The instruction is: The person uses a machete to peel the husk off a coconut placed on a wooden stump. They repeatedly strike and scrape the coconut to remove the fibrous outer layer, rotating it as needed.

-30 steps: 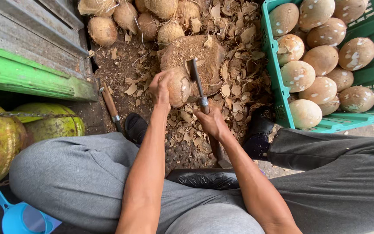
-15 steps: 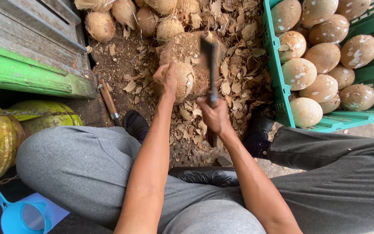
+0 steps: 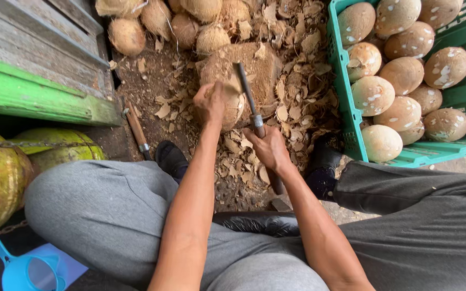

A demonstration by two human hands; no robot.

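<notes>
Now | left hand [image 3: 210,102] grips coconut [image 3: 232,105] | right hand [image 3: 268,148] grips knife [image 3: 248,94] | crate [image 3: 346,116] right, husks [image 3: 292,102] around

The blade [image 3: 245,89] looked like dull grey metal on a wooden handle, gripped by the right hand [image 3: 268,149]. The coconut [image 3: 232,105] under the left hand [image 3: 210,102] was rough and fibrous, resting on a coarse wooden block [image 3: 262,67]. At two o'clock, a glossy green plastic crate [image 3: 346,108] held smoother, matt brown nuts [image 3: 403,73]. Dry, papery husk chips [image 3: 292,102] covered the dirt. At nine o'clock lay weathered painted planks [image 3: 33,97].
</notes>
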